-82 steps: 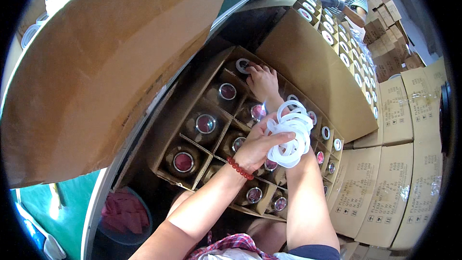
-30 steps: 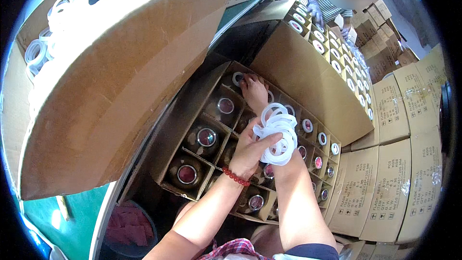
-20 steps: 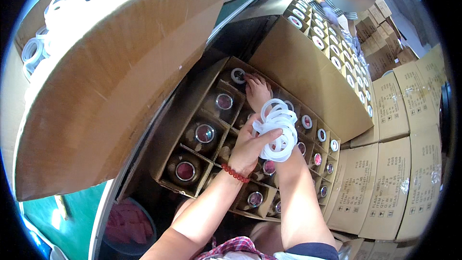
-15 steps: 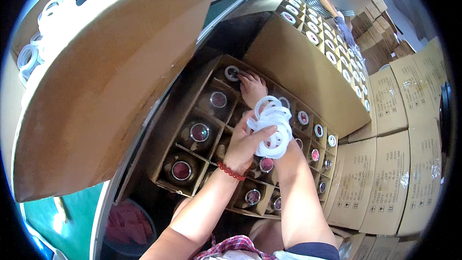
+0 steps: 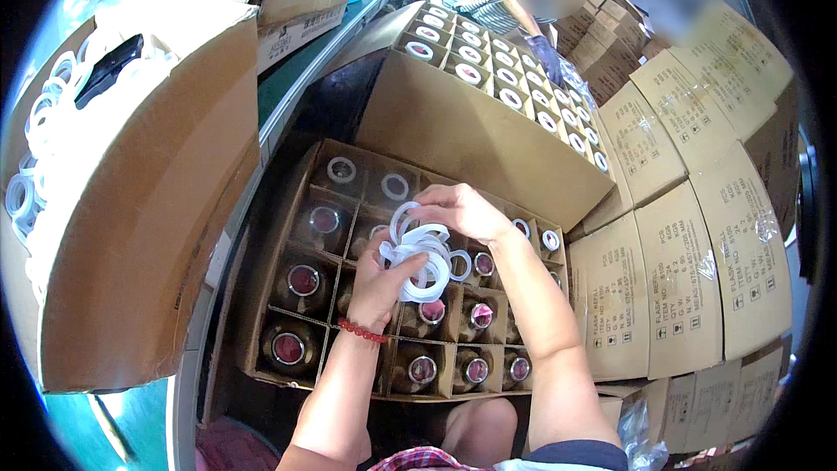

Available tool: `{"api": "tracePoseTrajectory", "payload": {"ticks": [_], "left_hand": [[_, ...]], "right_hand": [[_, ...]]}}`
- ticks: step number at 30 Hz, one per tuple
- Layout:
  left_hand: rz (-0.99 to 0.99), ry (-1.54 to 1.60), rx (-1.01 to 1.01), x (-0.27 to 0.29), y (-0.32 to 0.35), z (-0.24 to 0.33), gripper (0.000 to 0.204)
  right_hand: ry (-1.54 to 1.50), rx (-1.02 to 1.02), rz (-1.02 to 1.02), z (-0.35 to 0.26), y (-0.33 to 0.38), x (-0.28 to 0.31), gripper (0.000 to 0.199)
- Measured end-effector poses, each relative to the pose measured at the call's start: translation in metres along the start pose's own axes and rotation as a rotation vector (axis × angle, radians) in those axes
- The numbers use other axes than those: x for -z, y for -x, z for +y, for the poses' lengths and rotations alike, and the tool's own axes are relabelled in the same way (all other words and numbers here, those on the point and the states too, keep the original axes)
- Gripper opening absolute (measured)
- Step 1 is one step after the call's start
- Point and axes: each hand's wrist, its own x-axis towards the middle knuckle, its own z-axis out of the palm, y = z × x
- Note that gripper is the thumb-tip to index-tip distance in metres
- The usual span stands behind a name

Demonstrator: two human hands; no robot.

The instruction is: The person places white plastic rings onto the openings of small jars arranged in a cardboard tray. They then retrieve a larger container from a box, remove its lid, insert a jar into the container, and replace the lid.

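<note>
My left hand (image 5: 377,290), a red beaded bracelet (image 5: 362,331) at its wrist, is closed round a bunch of translucent white rings (image 5: 429,272). The fingers of my right hand (image 5: 462,211) pinch a ring (image 5: 403,220) at the top of that bunch. Both hands are above a divided cardboard carton (image 5: 349,209), whose compartments hold round-mouthed glass flasks (image 5: 289,348). In the far row, a white ring (image 5: 341,170) lies round one flask's mouth, and another ring (image 5: 395,186) is on the flask beside it. Nearer flask mouths show bare glass rims. My hands hide the middle compartments.
At the left stands a box (image 5: 139,235) full of white rings, with a dark object (image 5: 109,70) among them. Beyond my carton, a taller carton (image 5: 471,131) holds ringed flasks; a person's gloved hand (image 5: 547,57) is by it. Stacked cartons (image 5: 676,288) line the right.
My right hand has come back from the far-left flask to the bunch of rings. That flask now shows a ring round its mouth. The view has shifted to the right.
</note>
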Motion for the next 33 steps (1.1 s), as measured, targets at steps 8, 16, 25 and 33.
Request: {"api": "tracePoseTrajectory", "payload": {"ticks": [8,16,25,33], "left_hand": [[0.019,0.167,0.002,0.004,0.006,0.009,0.049],[-0.011,0.258,0.08,0.015,0.012,0.017,0.059],[-0.322,0.364,0.094,0.008,0.019,0.023,0.063],[-0.343,0.353,0.099,0.007,0.02,0.028,0.063]], "right_hand": [[-0.605,-0.147,0.25,0.015,-0.01,-0.028,0.018],[-0.915,-0.066,0.566,0.024,-0.038,-0.041,0.021],[0.51,0.416,0.367,0.064,-0.092,-0.135,0.019],[1.002,0.478,0.164,0.082,-0.072,-0.137,0.025]]}}
